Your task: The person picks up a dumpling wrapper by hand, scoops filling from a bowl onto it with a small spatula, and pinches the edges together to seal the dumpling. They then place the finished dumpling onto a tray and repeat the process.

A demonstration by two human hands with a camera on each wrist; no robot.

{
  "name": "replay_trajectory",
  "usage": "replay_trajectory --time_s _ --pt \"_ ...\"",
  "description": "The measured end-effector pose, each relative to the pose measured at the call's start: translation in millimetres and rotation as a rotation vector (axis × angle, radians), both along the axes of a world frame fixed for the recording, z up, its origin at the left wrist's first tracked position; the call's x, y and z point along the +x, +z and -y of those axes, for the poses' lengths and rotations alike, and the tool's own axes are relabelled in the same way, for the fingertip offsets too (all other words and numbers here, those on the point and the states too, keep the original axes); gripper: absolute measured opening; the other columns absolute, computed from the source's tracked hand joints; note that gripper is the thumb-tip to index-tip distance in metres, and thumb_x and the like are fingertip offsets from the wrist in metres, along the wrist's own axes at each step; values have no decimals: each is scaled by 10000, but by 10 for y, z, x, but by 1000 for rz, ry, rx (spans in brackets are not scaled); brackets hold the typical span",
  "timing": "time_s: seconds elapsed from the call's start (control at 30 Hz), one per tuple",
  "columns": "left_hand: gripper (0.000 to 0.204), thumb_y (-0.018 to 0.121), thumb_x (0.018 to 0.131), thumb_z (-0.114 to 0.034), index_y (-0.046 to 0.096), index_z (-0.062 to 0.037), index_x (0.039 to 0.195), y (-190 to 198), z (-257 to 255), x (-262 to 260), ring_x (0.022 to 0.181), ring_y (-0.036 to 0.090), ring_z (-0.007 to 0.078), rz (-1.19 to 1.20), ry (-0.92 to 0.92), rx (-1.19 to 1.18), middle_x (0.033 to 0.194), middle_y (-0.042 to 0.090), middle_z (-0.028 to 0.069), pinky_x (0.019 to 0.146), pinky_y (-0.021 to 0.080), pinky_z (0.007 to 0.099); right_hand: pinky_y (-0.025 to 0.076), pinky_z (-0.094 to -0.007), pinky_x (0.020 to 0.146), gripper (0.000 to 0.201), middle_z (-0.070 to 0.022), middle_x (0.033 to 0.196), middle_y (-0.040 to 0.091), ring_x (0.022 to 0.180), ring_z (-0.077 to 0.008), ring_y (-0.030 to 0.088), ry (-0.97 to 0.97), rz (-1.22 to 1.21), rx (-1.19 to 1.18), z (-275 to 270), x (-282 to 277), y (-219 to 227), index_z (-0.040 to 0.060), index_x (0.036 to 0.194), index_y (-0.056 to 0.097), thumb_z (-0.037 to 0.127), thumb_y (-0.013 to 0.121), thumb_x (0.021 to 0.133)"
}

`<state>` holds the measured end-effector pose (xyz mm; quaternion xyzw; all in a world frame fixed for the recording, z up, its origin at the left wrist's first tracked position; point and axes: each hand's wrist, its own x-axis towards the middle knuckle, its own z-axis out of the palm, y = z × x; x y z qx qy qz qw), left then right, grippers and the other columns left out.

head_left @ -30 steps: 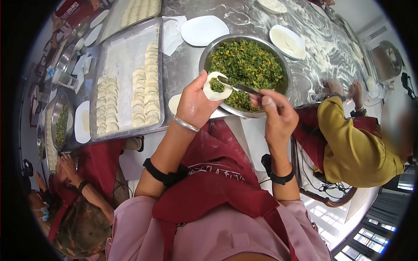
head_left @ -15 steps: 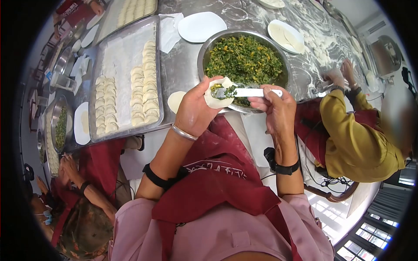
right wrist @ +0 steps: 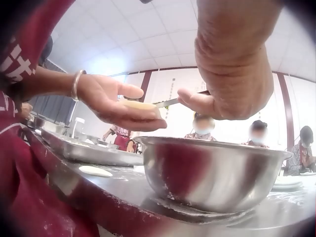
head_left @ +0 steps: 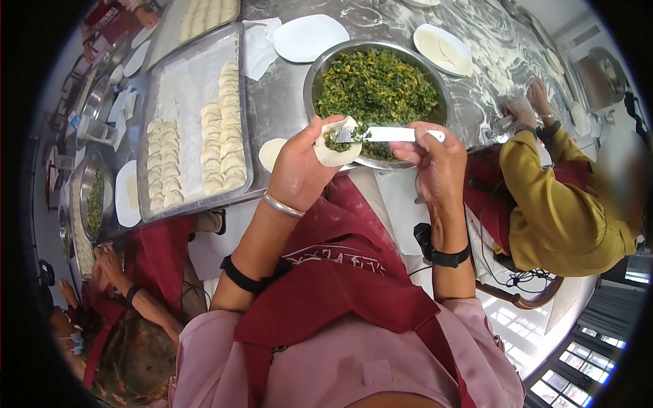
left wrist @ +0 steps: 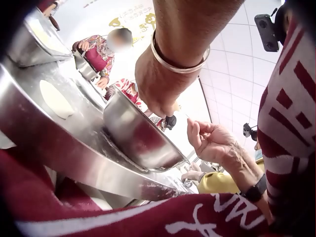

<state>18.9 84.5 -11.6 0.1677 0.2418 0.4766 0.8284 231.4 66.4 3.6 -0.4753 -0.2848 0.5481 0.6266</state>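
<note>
My left hand holds a round dough wrapper with green filling at its centre, beside the steel bowl of chopped green and yellow filling. Between thumb and fingers, my right hand grips a spatula by its white handle, its blade over the wrapper's filling. In the right wrist view, the wrapper lies along the left fingers, the thumb above it, and the blade reaches its edge. The left wrist view shows the bowl's side below both hands; the wrapper is hidden there.
A tray with rows of folded dumplings is at the left. One loose wrapper lies by the table edge. White plates stand behind the bowl, one holding wrappers. Someone in a yellow top works at the right.
The right hand has turned, bringing the spatula's white handle into view, level above the bowl's near side. The blade remains at the wrapper, and the wrapper has tilted a little in the left hand.
</note>
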Motion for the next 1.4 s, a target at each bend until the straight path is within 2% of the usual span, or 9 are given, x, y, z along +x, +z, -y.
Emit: replay_trajectory --time_s 0.27,0.37,0.4,0.53,0.63,0.83,1.1,1.27,1.4 --pt "509 325 1069 -342 423 68 1355 10 2 -12 1276 497 295 6 14 -31 1359 513 196 1111 378 434 625 -308 636 193 -214 953 667 747 -295 725 24 -11 16 38 46 -55 -124 1048 594 28 573 931" --pt "463 379 1058 -329 474 44 1315 -50 2 -66 1221 536 270 -5 40 -34 1299 558 165 1082 406 420 619 -303 660 186 -216 954 670 754 -299 725 -121 152 95 88 113 63 -115 1048 603 28 579 932" --pt "439 405 1052 -321 500 32 1295 -60 -1 -79 1193 556 257 -3 47 -31 1267 581 149 1067 421 413 592 -295 671 164 -160 962 687 776 -252 721 -150 247 97 123 110 121 -78 1042 636 32 587 931" --pt "450 408 1052 -328 485 30 1313 -40 2 -63 1187 560 253 -11 43 -42 1263 583 144 1057 424 405 548 -345 714 160 -125 993 708 859 -239 703 -4 1084 384 154 110 -225 55 1031 692 69 656 875" --pt "456 410 1051 -333 472 23 1328 19 25 2 1182 564 249 11 18 -39 1264 584 139 1051 425 401 547 -363 773 237 -98 993 720 914 -246 695 161 1427 441 188 -111 -449 45 1047 697 36 724 811" --pt "474 380 1056 -342 451 19 1354 101 66 -1 1210 548 248 27 -5 -35 1309 561 143 1070 411 407 502 -420 940 403 -142 1163 675 1146 -350 614 133 1322 543 297 -165 -155 78 1110 684 99 791 722" --pt "502 323 1065 -340 414 22 1400 245 204 51 1254 522 254 64 -95 1 1367 529 144 1100 385 428 507 -436 946 297 -129 1219 644 1192 -367 581 58 1225 845 260 -355 41 57 951 709 29 781 664" --pt "435 539 999 -135 433 60 1373 380 349 75 1142 577 160 -96 -76 188 1254 580 100 997 475 319 469 -441 988 212 -149 1160 683 1182 -367 603 -44 1050 809 217 -422 37 30 935 701 7 765 734" --pt "458 635 941 -71 481 80 1345 298 402 123 1059 603 111 -287 15 321 1177 618 85 930 505 254 513 -426 917 158 -151 1102 695 1110 -367 634 -114 1028 803 183 -491 87 15 886 698 5 742 735"
